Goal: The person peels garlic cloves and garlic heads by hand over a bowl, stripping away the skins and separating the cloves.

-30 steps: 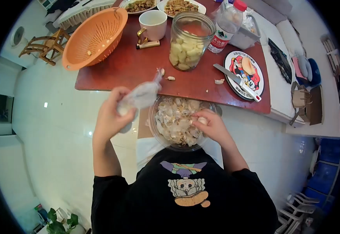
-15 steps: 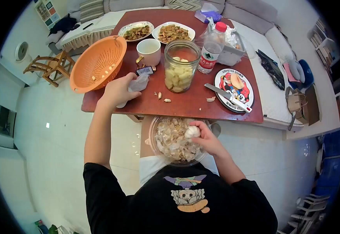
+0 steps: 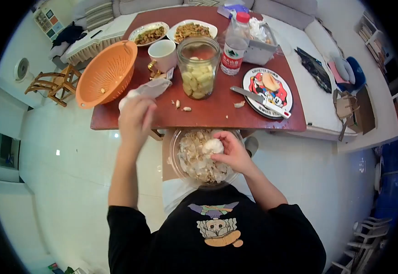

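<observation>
My right hand (image 3: 233,153) grips a white garlic bulb (image 3: 213,146) above a clear plastic bowl (image 3: 174,157) on my lap. Papery garlic skins (image 3: 199,160) fill that bowl. Blurred by motion, my left hand (image 3: 137,114) is over the table's front edge. Just beyond it a crumpled translucent plastic bag (image 3: 153,87) lies on the table; whether the fingers touch it I cannot tell. An orange colander (image 3: 107,73) stands at the left with a garlic clove (image 3: 102,91) in it. Peeled cloves fill the lower part of a glass jar (image 3: 199,68). Small unpeeled cloves (image 3: 187,109) lie before the jar.
A knife (image 3: 260,101) rests across a patterned plate (image 3: 278,84) at the table's right. Behind the jar stand a white mug (image 3: 163,55), a red-capped bottle (image 3: 234,50), a grey bin (image 3: 258,51) and two plates of food (image 3: 193,31). The red-brown table (image 3: 208,119) ends before my lap.
My left hand has pulled back from the plastic bag toward me. My right hand still holds the garlic bulb over the bowl. The whole view has shifted slightly, and fewer cloves show in the colander.
</observation>
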Action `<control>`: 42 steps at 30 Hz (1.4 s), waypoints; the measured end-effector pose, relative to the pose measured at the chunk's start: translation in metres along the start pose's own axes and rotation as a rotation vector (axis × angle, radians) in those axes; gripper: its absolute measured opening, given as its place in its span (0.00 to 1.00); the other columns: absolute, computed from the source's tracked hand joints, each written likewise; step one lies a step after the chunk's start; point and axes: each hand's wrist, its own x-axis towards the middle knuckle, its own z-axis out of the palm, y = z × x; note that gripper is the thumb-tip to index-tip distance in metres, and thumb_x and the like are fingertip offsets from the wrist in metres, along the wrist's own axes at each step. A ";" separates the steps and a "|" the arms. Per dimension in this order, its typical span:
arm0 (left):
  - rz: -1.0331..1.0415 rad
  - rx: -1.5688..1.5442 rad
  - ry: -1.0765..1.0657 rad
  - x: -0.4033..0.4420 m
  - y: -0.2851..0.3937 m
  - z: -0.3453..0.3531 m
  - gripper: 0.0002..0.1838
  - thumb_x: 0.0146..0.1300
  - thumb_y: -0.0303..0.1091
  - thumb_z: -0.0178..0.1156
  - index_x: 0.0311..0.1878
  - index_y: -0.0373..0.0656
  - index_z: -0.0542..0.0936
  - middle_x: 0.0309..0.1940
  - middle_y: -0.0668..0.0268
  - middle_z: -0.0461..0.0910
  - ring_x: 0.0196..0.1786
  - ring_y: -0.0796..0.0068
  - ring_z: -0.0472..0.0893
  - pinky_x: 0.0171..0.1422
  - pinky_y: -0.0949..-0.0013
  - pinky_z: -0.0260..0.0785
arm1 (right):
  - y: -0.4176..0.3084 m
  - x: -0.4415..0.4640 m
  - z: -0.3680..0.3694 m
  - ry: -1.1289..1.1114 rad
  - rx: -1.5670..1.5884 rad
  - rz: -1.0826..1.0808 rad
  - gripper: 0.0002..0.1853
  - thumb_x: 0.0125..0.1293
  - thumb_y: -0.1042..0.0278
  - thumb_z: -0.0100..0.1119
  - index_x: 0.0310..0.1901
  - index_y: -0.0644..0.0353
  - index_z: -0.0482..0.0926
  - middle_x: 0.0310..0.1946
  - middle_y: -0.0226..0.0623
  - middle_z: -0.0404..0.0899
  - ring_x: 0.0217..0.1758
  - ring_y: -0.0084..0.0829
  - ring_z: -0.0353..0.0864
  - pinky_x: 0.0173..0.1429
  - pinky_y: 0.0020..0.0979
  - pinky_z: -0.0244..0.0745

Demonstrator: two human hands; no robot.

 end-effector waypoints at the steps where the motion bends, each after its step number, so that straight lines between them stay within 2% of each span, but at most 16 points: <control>1: -0.126 -0.384 0.027 -0.024 0.010 0.018 0.01 0.58 0.22 0.59 0.31 0.37 0.76 0.35 0.59 0.77 0.41 0.64 0.77 0.44 0.67 0.69 | 0.000 0.000 0.001 -0.001 -0.035 -0.004 0.31 0.54 0.84 0.66 0.58 0.60 0.63 0.53 0.33 0.68 0.57 0.25 0.71 0.61 0.29 0.68; 2: -0.156 -0.579 0.012 -0.042 0.024 0.034 0.02 0.58 0.21 0.58 0.31 0.37 0.76 0.34 0.62 0.75 0.38 0.70 0.76 0.42 0.70 0.68 | 0.000 0.000 0.002 -0.004 -0.071 -0.010 0.31 0.54 0.83 0.66 0.58 0.60 0.63 0.53 0.33 0.68 0.57 0.25 0.71 0.61 0.29 0.68; 3: -0.276 -0.699 -0.088 -0.058 0.042 0.047 0.04 0.58 0.21 0.59 0.37 0.38 0.76 0.35 0.66 0.75 0.38 0.75 0.75 0.41 0.71 0.68 | 0.001 0.000 0.005 0.006 -0.090 -0.028 0.32 0.53 0.82 0.68 0.58 0.60 0.64 0.52 0.33 0.68 0.57 0.25 0.71 0.61 0.29 0.67; 5: -0.501 -0.688 -0.282 -0.089 0.064 0.071 0.09 0.65 0.26 0.55 0.47 0.38 0.74 0.37 0.67 0.75 0.37 0.79 0.75 0.37 0.74 0.68 | 0.003 -0.002 0.010 0.013 -0.084 -0.038 0.32 0.53 0.82 0.68 0.58 0.60 0.64 0.52 0.33 0.69 0.58 0.25 0.70 0.61 0.29 0.67; 8: -0.889 -1.234 -0.521 -0.102 0.087 0.075 0.14 0.72 0.35 0.48 0.54 0.37 0.70 0.35 0.67 0.75 0.33 0.80 0.75 0.32 0.76 0.69 | 0.009 -0.004 0.016 0.056 -0.159 -0.146 0.28 0.53 0.75 0.71 0.54 0.60 0.67 0.49 0.35 0.71 0.52 0.27 0.75 0.53 0.29 0.73; 10: -0.835 -1.186 -0.523 -0.114 0.085 0.086 0.18 0.75 0.42 0.42 0.56 0.38 0.69 0.37 0.66 0.75 0.32 0.81 0.75 0.32 0.77 0.69 | 0.009 -0.006 0.018 0.064 -0.256 -0.178 0.27 0.54 0.71 0.71 0.53 0.60 0.68 0.48 0.37 0.72 0.52 0.29 0.76 0.52 0.30 0.74; 11: -0.808 -1.160 -0.524 -0.119 0.083 0.091 0.20 0.77 0.45 0.38 0.56 0.38 0.69 0.38 0.66 0.75 0.32 0.81 0.75 0.32 0.77 0.69 | 0.006 -0.006 0.018 0.089 -0.440 -0.209 0.27 0.54 0.67 0.71 0.53 0.60 0.68 0.46 0.39 0.74 0.49 0.32 0.77 0.50 0.31 0.74; 13: -0.800 -1.010 -0.516 -0.126 0.083 0.095 0.19 0.76 0.43 0.40 0.56 0.37 0.69 0.35 0.64 0.75 0.29 0.79 0.75 0.30 0.76 0.69 | -0.005 -0.009 0.017 0.145 -0.811 -0.267 0.27 0.56 0.59 0.70 0.53 0.60 0.69 0.42 0.43 0.77 0.44 0.37 0.80 0.46 0.34 0.75; 16: -0.838 -0.916 -0.427 -0.126 0.093 0.095 0.17 0.75 0.41 0.42 0.52 0.36 0.71 0.32 0.62 0.76 0.28 0.76 0.75 0.31 0.73 0.69 | -0.009 -0.014 0.023 0.112 -0.929 -0.021 0.27 0.59 0.50 0.64 0.53 0.59 0.69 0.32 0.47 0.80 0.36 0.45 0.82 0.40 0.40 0.75; 17: -0.863 -0.905 -0.384 -0.125 0.095 0.095 0.17 0.75 0.40 0.42 0.50 0.36 0.72 0.32 0.61 0.76 0.29 0.75 0.76 0.32 0.71 0.69 | -0.008 -0.013 0.025 0.122 -0.954 -0.076 0.26 0.60 0.51 0.62 0.52 0.59 0.69 0.30 0.47 0.80 0.34 0.46 0.82 0.38 0.41 0.75; 20: -0.715 -0.795 -0.405 -0.120 0.089 0.095 0.16 0.74 0.40 0.43 0.43 0.37 0.74 0.30 0.58 0.76 0.31 0.71 0.76 0.35 0.67 0.68 | 0.004 -0.011 0.030 0.165 -1.009 -0.192 0.22 0.63 0.51 0.57 0.51 0.58 0.69 0.25 0.46 0.80 0.29 0.48 0.82 0.35 0.45 0.75; 23: -0.769 -0.797 -0.384 -0.114 0.093 0.098 0.17 0.73 0.41 0.44 0.37 0.37 0.74 0.28 0.57 0.75 0.32 0.69 0.76 0.38 0.65 0.67 | 0.020 -0.006 0.029 0.217 -0.993 -0.201 0.19 0.65 0.53 0.54 0.49 0.58 0.69 0.24 0.46 0.80 0.28 0.49 0.81 0.34 0.47 0.74; 29: -0.985 -0.899 -0.359 -0.122 0.085 0.121 0.20 0.73 0.44 0.45 0.36 0.37 0.75 0.26 0.65 0.75 0.30 0.75 0.75 0.34 0.69 0.68 | 0.033 0.004 0.024 0.271 -0.833 -0.140 0.15 0.67 0.55 0.51 0.44 0.59 0.68 0.23 0.47 0.78 0.29 0.53 0.80 0.33 0.48 0.72; 35: -1.158 -1.028 -0.376 -0.122 0.087 0.124 0.21 0.74 0.47 0.43 0.35 0.40 0.76 0.24 0.69 0.75 0.21 0.83 0.72 0.21 0.78 0.64 | 0.047 0.007 0.018 0.333 -0.624 -0.125 0.10 0.70 0.62 0.46 0.40 0.60 0.69 0.28 0.50 0.78 0.34 0.52 0.79 0.35 0.45 0.70; 40: -1.104 -1.133 -0.418 -0.119 0.090 0.116 0.22 0.74 0.48 0.41 0.39 0.40 0.76 0.23 0.69 0.75 0.19 0.83 0.73 0.20 0.79 0.65 | 0.038 0.006 0.010 0.337 -0.576 -0.097 0.10 0.70 0.63 0.47 0.36 0.62 0.70 0.30 0.48 0.78 0.37 0.51 0.79 0.37 0.45 0.70; 42: -1.076 -1.156 -0.466 -0.119 0.085 0.112 0.22 0.75 0.49 0.41 0.41 0.40 0.75 0.24 0.68 0.76 0.20 0.82 0.74 0.21 0.79 0.67 | 0.031 0.006 0.002 0.323 -0.803 -0.106 0.09 0.69 0.66 0.49 0.35 0.62 0.74 0.27 0.44 0.76 0.36 0.44 0.79 0.39 0.39 0.71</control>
